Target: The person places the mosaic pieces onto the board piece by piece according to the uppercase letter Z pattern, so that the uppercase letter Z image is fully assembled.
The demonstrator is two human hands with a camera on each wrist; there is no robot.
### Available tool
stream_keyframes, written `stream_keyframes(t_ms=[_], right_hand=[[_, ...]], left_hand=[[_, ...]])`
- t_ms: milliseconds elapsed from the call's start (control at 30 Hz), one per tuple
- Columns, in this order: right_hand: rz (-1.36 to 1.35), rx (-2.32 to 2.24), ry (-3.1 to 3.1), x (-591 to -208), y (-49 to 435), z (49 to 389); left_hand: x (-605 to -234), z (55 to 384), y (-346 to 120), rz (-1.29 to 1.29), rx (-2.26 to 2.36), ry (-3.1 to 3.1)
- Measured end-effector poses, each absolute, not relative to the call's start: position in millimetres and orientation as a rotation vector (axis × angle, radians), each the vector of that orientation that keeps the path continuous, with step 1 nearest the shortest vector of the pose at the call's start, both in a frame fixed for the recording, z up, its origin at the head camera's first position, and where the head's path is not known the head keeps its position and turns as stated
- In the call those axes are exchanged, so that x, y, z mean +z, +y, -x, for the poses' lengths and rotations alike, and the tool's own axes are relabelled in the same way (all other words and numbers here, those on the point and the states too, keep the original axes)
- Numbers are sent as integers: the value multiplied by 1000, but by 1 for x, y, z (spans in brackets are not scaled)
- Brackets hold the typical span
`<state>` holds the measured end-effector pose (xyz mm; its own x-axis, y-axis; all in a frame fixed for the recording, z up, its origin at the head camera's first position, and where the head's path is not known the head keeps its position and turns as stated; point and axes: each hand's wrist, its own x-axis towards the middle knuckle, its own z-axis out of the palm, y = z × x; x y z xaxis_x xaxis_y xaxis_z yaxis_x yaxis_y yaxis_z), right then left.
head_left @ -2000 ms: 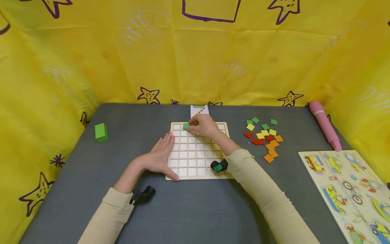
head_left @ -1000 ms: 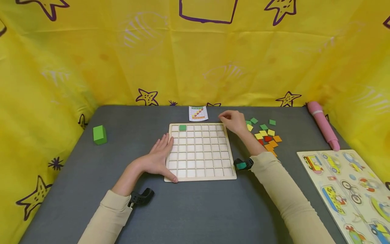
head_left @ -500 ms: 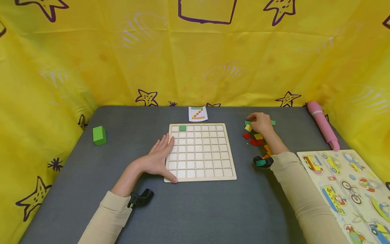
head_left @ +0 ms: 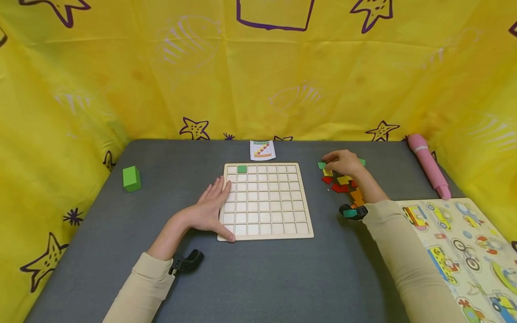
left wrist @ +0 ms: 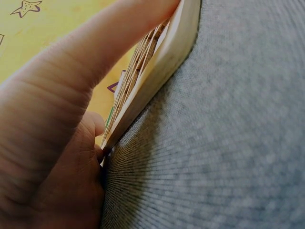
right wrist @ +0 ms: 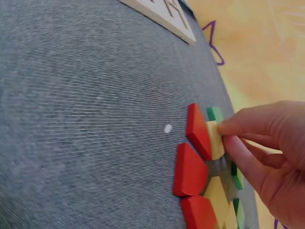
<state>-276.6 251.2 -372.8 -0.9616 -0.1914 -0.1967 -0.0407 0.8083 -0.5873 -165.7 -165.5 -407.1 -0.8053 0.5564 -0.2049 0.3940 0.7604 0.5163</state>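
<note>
Board count: one flat, pale wooden grid board [head_left: 259,200], seven rows of seven squares.
Board look: squares pale, dividers tan, corners rounded; it lies flat on the dark gray tabletop [head_left: 262,282].
Set-in tile: one square green tile [head_left: 242,169], in the board's far row, second square from the left.
Loose tiles, right of the board: four flat red tiles [head_left: 326,180] with slanted sides, one partly hidden; at least three green tiles [right wrist: 237,175] and three yellow tiles [right wrist: 218,200]; orange tiles [head_left: 357,196] overlap too much to count.
Left hand [head_left: 211,208]: fingers spread apart along the board's left edge, thumb on its near edge beside the left corner.
Right hand [head_left: 343,162]: right of the board among the loose tiles, thumb and index finger nearly together at a green and a yellow one; cannot tell whether either is pinched.
Card: one white paper card [head_left: 262,150] printed with coloured squares, just beyond the board.
Other items: one bright green rectangular block [head_left: 131,179], well left of the board; one pink cylindrical object [head_left: 429,165] and one wooden picture puzzle [head_left: 449,231], well right of it.
Edges and room: a strip of tabletop separates board from loose tiles; wider stretches lie left of the board and on its near side; beyond the card, a yellow curtain [head_left: 258,80].
</note>
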Motion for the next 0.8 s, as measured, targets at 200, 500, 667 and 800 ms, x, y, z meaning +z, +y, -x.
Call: stream_keyframes(t_ms=[200, 500, 667, 800], right_hand=[[190, -897, 2846, -383, 243, 280], [153, -810, 2898, -387, 243, 278], [156, -964, 2902, -384, 226, 276], [224, -1105, 2836, -380, 194, 276]], left_hand=[[-408, 166, -166, -736, 654, 2614], [-409, 167, -168, -732, 631, 2603], [-408, 167, -168, -736, 641, 2603], [-406, 165, -167, -736, 660, 2607]])
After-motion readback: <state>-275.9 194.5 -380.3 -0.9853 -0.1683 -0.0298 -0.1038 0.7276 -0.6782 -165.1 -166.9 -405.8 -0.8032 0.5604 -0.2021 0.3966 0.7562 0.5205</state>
